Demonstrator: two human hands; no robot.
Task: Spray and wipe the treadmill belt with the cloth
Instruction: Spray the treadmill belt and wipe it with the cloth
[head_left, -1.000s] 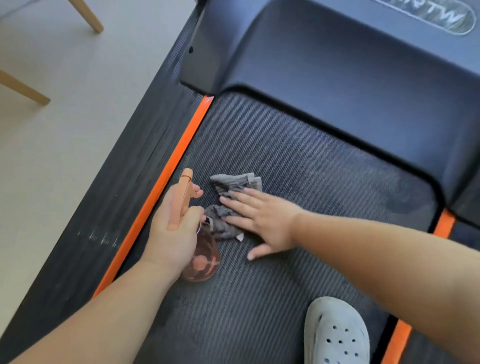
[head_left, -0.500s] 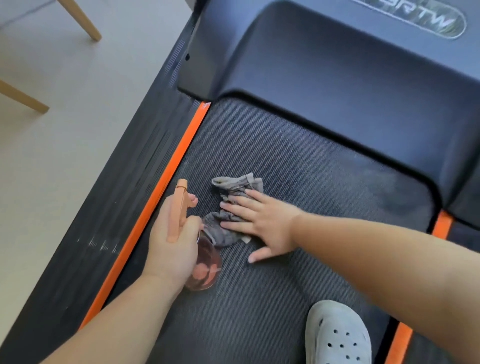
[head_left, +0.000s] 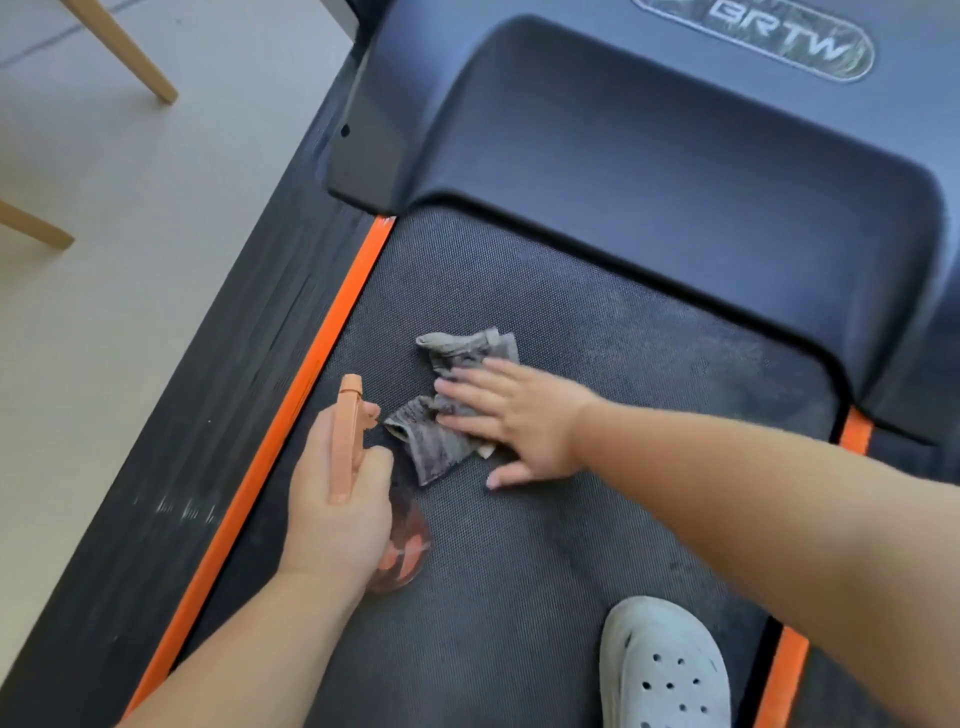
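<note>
A crumpled grey cloth (head_left: 447, 441) lies on the dark textured treadmill belt (head_left: 597, 332), near its left side. My right hand (head_left: 519, 421) presses flat on the cloth with straight fingers, thumb resting on the belt. My left hand (head_left: 337, 499) grips an orange spray bottle (head_left: 347, 441) just left of the cloth; the nozzle points up the belt and the clear rounded body (head_left: 402, 556) shows below my palm.
An orange strip (head_left: 291, 415) and a black side rail (head_left: 197, 395) run along the belt's left edge. The dark motor cover (head_left: 649, 145) closes the belt's far end. A white clog (head_left: 665, 670) stands on the belt near me. Wooden chair legs (head_left: 124, 52) stand on the pale floor at left.
The view has shifted slightly. My right hand has slid the cloth a little toward the right and up the belt, opening a small gap from the spray bottle. My left hand keeps its grip.
</note>
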